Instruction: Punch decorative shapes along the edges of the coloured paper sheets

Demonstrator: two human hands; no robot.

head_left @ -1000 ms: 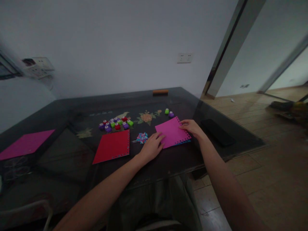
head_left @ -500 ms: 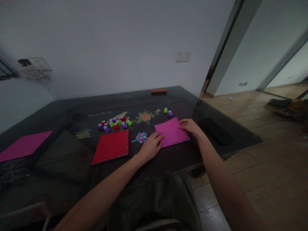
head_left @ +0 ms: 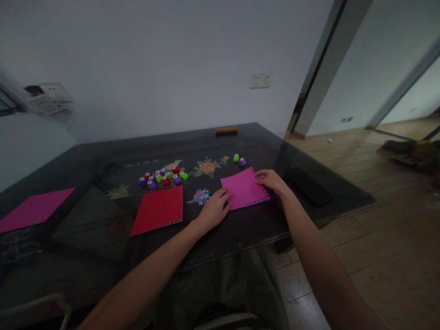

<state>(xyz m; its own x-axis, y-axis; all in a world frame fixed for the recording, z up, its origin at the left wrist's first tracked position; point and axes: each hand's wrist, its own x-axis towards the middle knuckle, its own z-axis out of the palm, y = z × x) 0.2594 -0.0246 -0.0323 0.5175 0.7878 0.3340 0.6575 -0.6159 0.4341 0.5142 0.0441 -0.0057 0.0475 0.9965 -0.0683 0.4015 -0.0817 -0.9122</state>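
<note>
A pink sheet point(head_left: 240, 188) with punched holes along its right and lower edges lies on the dark table before me. A sliver of blue shows under its lower edge. My left hand point(head_left: 216, 204) rests at the sheet's left edge, its fingers apart and touching the surface. At the opposite edge, over the hole row, my right hand point(head_left: 270, 179) lies with fingers stretched onto the sheet; its underside is hidden. Left of my left hand are a small pile of blue, pink and white beads point(head_left: 201, 196) and a red sheet point(head_left: 158, 210) with similar holes.
Several purple, green and red hole punches point(head_left: 165, 178) cluster behind the red sheet. A green punch point(head_left: 236, 157) and a purple one point(head_left: 242, 162) stand behind the pink sheet. Another pink sheet point(head_left: 37, 208) lies far left, a black flat object point(head_left: 307, 185) right, a brown roll point(head_left: 227, 130) at the back.
Almost nothing differs. Both hands stay at the sheet's edges, and the whole view has shifted very slightly.
</note>
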